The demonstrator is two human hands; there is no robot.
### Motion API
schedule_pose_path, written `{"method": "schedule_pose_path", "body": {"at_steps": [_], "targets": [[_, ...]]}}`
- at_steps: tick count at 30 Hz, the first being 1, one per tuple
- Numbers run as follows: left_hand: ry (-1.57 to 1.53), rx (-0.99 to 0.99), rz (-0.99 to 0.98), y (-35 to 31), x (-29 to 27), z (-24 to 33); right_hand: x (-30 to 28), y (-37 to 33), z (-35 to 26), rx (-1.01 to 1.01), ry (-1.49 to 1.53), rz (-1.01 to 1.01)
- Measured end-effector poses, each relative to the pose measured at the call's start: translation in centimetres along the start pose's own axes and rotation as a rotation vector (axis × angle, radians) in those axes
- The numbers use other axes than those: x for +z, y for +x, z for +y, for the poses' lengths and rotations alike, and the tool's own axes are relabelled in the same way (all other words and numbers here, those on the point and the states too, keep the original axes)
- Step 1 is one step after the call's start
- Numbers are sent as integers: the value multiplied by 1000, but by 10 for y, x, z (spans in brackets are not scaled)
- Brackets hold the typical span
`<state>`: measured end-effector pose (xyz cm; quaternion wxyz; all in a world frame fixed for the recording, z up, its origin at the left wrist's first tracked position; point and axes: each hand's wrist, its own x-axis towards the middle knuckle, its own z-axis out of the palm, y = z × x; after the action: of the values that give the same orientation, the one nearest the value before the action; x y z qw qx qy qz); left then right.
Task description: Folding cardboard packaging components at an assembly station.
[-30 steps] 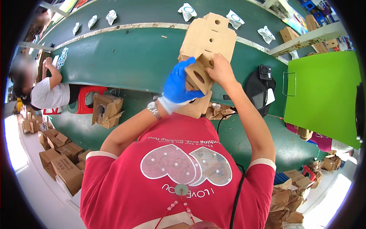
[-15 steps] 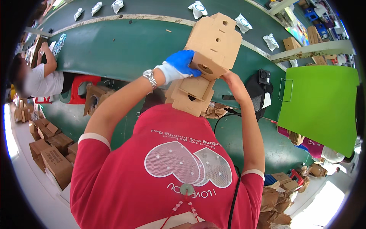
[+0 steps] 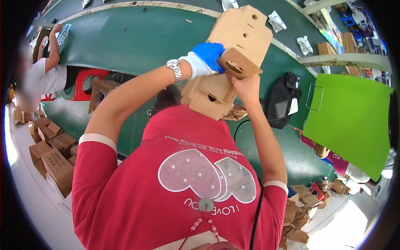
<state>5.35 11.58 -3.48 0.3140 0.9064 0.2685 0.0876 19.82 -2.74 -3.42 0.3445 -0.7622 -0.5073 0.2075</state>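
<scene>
A brown die-cut cardboard box blank (image 3: 239, 35) with round holes and slits lies partly folded at the near edge of the green table. My left hand (image 3: 207, 58), in a blue and white glove, is closed on the left end of its raised middle panel. That panel has an oval opening, and fingers show through it. My bare right hand (image 3: 246, 86) grips the panel's lower right part, its thumb just below the opening. Nearer my body, a folded tray-like part of the blank leans over the table edge. The undersides of both hands are hidden.
White wrapped packets (image 3: 277, 21) lie on a dark belt beyond the table (image 3: 137, 39). On the right are a black bag (image 3: 280, 104) and a bright green board (image 3: 348, 121). Another person (image 3: 50, 62) works at the left, beside a red stool (image 3: 82, 85). Cartons (image 3: 58, 166) stand on the floor.
My right hand has moved from the raised panel's right end inward, to beneath its oval opening. The left hand stays on the panel's left end. The blank sits slightly farther right in view.
</scene>
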Motion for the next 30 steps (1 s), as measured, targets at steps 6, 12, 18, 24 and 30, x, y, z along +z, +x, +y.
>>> {"method": "schedule_pose_path", "body": {"at_steps": [6,12,18,24,30], "targets": [[-485,-290,248,-2,-27,-36,-15,13,-46,388,549,-244],[-837,-523,445,-6,-40,-46,-34,147,-1,369,601,86],[-864,-506,158,-77,22,-23,-66,222,47,335,577,263],[-1050,-661,61,-128,46,14,-23,7,38,331,208,307],[-703,-549,21,-132,59,36,30,-116,-35,397,411,-158]]}}
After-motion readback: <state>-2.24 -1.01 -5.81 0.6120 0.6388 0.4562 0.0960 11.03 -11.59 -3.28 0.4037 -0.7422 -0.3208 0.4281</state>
